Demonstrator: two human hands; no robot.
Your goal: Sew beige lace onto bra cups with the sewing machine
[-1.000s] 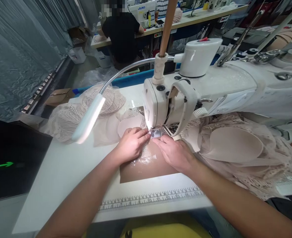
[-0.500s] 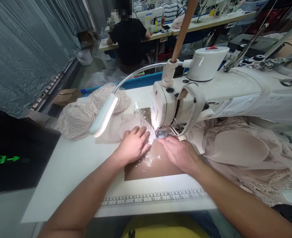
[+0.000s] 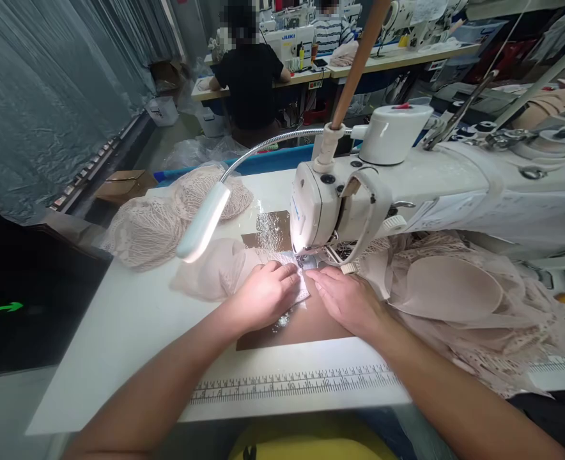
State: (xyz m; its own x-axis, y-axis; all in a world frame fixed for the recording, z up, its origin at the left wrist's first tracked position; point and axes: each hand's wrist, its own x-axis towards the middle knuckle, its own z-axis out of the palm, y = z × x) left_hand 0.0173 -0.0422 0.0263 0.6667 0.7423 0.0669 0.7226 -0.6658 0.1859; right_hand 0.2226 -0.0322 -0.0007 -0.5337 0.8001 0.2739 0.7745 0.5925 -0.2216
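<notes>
Pale lace fabric lies under the needle area of a white sewing machine. My left hand rests on this fabric just left of the presser foot, its fingers bent and pressing it flat. Beside the foot on the right, my right hand has its fingers together, with the fingertips at the fabric's edge; what lies under them is too small to make out. A brown plate shows beneath both hands.
Finished-looking lace cups lie at the table's left. A lit lamp hangs above the fabric. More beige lace pieces are heaped at the right. A person in black sits beyond, at another machine.
The fabric under my left hand has turned and shifted, uncovering more brown plate behind it. My left hand has moved slightly right and nearer to me. My right hand is almost unchanged.
</notes>
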